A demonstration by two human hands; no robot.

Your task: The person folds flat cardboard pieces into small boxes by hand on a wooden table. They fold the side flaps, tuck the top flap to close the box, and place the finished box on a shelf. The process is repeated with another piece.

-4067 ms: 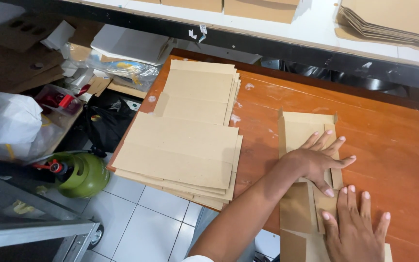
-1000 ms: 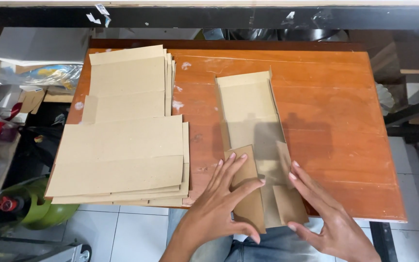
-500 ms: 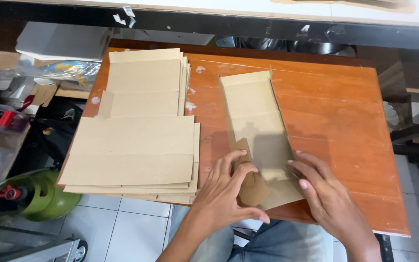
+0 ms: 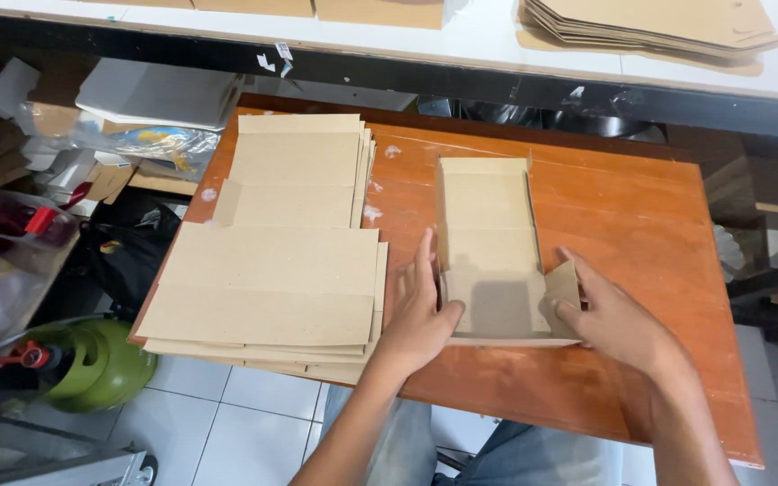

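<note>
So compared to half a second back, the cardboard box blank (image 4: 497,261) looks different now: the near end has its side walls stood up, where before the hands were bunched together over a folded flap at the near edge. The hands have moved apart to either side of it. The view also shifted a bit, so the bench (image 4: 623,216) sits more to the right in frame.

Left hand (image 4: 420,310) is flat against the left wall of the box at about 9 o'clock from it, fingers straight and pointing to 12. The grip is wide, pressing, not clamped round anything. Right hand (image 4: 614,319) is at 3 o'clock of the box, fingers bent loosely round the raised right flap (image 4: 562,281), thumb on it.

The box lies mid-bench, running from 6 to 12 o'clock. The stack of flat cardboard sheets (image 4: 272,279) is at 9 o'clock from it, overhanging the bench's near edge.

Hard to make out: the clutter at 10 o'clock is a mess of plastic and paper. The green gas cylinder (image 4: 101,364) at 8 o'clock is partly under the stack. Both forearms run out of frame at the bottom.
</note>
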